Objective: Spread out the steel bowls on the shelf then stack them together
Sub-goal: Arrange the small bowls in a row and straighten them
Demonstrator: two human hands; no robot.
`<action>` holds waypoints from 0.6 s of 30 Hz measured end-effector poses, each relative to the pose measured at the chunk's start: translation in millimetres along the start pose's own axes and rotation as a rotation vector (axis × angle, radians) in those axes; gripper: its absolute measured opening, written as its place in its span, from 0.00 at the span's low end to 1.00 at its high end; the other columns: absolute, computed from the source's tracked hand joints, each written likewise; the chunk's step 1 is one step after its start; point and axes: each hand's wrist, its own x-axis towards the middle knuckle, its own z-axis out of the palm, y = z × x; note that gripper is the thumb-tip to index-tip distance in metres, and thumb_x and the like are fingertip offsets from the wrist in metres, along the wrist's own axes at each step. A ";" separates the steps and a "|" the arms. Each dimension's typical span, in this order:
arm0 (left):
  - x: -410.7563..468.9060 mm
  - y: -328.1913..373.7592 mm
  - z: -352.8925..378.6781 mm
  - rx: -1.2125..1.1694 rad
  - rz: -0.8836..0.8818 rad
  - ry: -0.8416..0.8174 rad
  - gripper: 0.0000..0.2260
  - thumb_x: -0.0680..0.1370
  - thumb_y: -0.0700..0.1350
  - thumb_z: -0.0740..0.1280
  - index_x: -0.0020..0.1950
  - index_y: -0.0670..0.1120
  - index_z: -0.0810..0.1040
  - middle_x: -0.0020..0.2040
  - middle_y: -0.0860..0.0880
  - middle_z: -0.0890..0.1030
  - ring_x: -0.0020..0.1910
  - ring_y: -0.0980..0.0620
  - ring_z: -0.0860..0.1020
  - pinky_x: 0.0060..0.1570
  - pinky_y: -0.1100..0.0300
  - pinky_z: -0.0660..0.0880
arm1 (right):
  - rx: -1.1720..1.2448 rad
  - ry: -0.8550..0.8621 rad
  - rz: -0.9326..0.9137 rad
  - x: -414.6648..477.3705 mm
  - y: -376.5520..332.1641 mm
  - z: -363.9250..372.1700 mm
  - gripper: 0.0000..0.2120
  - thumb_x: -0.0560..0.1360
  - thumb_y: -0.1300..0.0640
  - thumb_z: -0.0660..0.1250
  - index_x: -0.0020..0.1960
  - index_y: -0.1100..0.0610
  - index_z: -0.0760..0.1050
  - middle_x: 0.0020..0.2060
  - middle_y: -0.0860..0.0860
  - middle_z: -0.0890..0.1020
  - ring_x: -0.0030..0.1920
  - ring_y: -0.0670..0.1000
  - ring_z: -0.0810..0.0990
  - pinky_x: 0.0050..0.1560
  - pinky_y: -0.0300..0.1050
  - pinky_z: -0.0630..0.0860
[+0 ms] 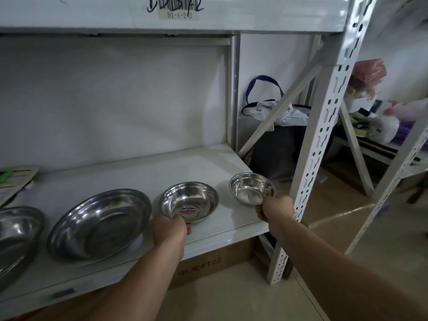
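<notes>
Several steel bowls line the front of the white shelf point(139, 174). My right hand point(274, 208) grips the near rim of the smallest bowl point(251, 187), holding it at the shelf's right end. To its left, my left hand point(171, 229) pinches the near rim of a medium bowl point(188, 201) with a small sticker inside. It seems to rest on the shelf. A wide shallow bowl point(99, 224) lies further left, tilted slightly. At the far left edge, the largest bowl point(16, 237) is cut off by the frame.
A white perforated upright post point(324, 140) stands just right of the small bowl. A cardboard box point(208, 265) sits under the shelf. A board with a green item point(16, 179) lies at the back left. Bags and clutter fill the area to the right.
</notes>
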 end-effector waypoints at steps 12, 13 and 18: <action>5.4 -5.4 0.9 -0.040 -0.012 -0.043 0.16 0.83 0.47 0.64 0.43 0.37 0.81 0.33 0.43 0.83 0.27 0.50 0.78 0.29 0.59 0.73 | 0.017 -0.015 0.039 -2.5 9.0 -7.6 0.08 0.82 0.62 0.63 0.46 0.65 0.76 0.32 0.59 0.81 0.30 0.54 0.80 0.32 0.46 0.80; 3.0 -6.6 -0.7 -0.052 -0.024 -0.050 0.16 0.83 0.48 0.64 0.44 0.38 0.81 0.33 0.43 0.84 0.28 0.50 0.78 0.28 0.59 0.73 | 0.023 -0.018 0.033 -5.2 11.9 -9.3 0.08 0.82 0.61 0.64 0.47 0.64 0.77 0.33 0.60 0.81 0.31 0.55 0.81 0.33 0.48 0.80; -31.0 -26.3 -26.3 -0.026 -0.066 -0.180 0.11 0.83 0.47 0.62 0.49 0.42 0.79 0.37 0.43 0.85 0.29 0.49 0.77 0.27 0.60 0.70 | -0.066 -0.100 0.044 -38.6 34.4 -16.0 0.10 0.81 0.62 0.63 0.45 0.67 0.78 0.36 0.62 0.84 0.35 0.58 0.82 0.39 0.51 0.81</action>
